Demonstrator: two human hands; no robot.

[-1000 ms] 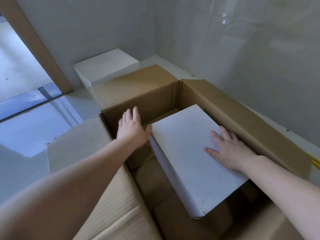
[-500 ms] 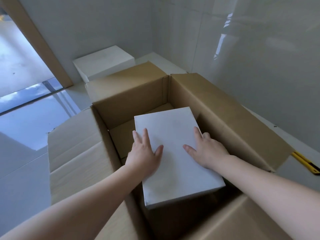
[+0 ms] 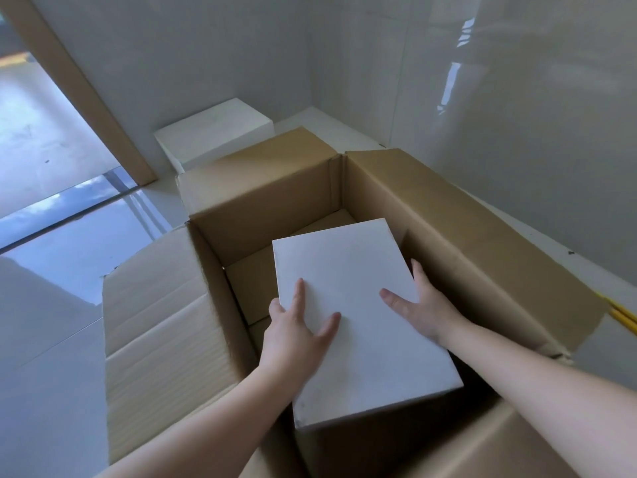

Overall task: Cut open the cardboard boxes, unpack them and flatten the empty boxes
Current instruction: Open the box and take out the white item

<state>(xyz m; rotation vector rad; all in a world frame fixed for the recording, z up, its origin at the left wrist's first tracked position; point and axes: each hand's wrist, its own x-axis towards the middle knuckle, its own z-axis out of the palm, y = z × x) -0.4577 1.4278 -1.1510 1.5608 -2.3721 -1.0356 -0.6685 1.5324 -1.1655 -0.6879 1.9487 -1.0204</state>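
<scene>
A: Left hand (image 3: pixel 296 334)?
B: Fingers spread and mostly straight, lying flat on top of the white box (image 3: pixel 358 315) near its left edge. One finger is hanging over that edge, thumb is resting on the top face.
A: Right hand (image 3: pixel 418 308)?
B: Gripping the white box at its right edge. Thumb is lying on top, the other fingers are going down the right side, mostly hidden.
A: Where's the white box sitting?
B: Inside the open carton (image 3: pixel 431 215), between both hands, its near end standing higher than its far end. Carton flaps are folding outward.
A: Anything else?
B: A second white box (image 3: pixel 213 132) is sitting on the floor (image 3: pixel 51 357) behind the carton, against the wall. A yellow tool (image 3: pixel 624 315) is lying right of the carton, partly cut off.
</scene>
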